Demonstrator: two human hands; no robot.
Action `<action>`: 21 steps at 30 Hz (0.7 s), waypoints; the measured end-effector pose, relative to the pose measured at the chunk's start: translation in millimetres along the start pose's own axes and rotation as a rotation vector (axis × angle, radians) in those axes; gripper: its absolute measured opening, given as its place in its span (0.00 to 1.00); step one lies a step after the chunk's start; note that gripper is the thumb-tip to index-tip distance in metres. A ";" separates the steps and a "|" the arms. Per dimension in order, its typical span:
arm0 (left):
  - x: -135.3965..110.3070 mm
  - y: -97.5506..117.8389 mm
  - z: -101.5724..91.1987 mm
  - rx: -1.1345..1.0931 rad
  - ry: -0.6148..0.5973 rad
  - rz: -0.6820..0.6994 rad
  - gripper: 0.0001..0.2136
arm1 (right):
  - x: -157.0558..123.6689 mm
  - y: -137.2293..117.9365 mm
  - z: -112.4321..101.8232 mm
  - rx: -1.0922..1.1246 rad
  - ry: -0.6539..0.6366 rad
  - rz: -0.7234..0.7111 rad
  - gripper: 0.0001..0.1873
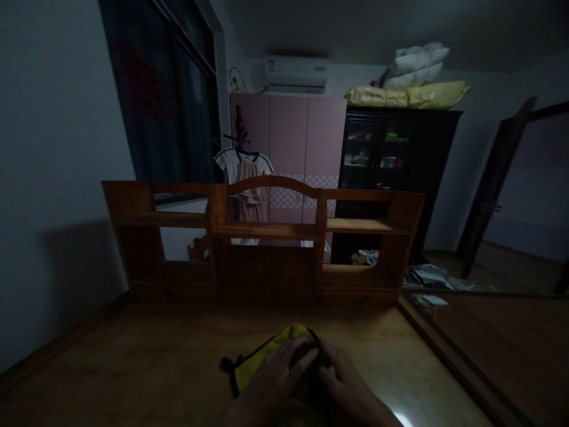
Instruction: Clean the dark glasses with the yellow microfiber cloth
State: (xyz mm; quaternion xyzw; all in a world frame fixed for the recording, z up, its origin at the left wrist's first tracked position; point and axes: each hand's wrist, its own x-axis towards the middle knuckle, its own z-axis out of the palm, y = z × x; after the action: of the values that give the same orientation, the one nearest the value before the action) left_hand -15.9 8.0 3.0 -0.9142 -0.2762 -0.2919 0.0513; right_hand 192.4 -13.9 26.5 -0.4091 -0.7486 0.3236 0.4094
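A yellow cloth pouch with black edging lies low in the head view, on the wooden desk top. My left hand rests across it, fingers curled on its dark edge near the middle. Close beside it, my right hand has its fingers bent and pinched on the pouch's black border. The fingertips of both hands nearly meet. Dim light and my hands hide the lower part of the pouch, and anything inside it cannot be made out.
Along the desk's back stands a wooden shelf unit with several compartments. A wall borders the left side. Behind are a pink wardrobe, a black cabinet and hanging clothes. Papers lie beyond the desk on the right.
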 end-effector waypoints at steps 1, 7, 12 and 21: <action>-0.4 0.3 1.0 -0.008 -0.005 -0.011 0.49 | 0.6 3.7 0.5 -0.007 0.003 -0.017 0.26; -3.7 2.3 4.9 -0.036 -0.016 -0.049 0.48 | 2.0 16.6 3.6 -0.051 0.038 -0.087 0.22; -4.5 1.8 3.2 -0.011 -0.035 -0.001 0.49 | -3.0 9.2 9.4 -0.036 0.060 -0.146 0.19; 1.5 9.8 -0.1 -0.171 -0.103 -0.096 0.49 | -2.2 11.7 7.1 -0.139 0.258 -0.101 0.15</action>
State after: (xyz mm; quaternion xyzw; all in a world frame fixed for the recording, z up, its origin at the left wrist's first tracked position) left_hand -9.6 0.4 4.6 -0.9148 -0.2958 -0.2693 -0.0553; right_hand 190.9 -11.5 12.9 -0.4363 -0.7300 0.1946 0.4888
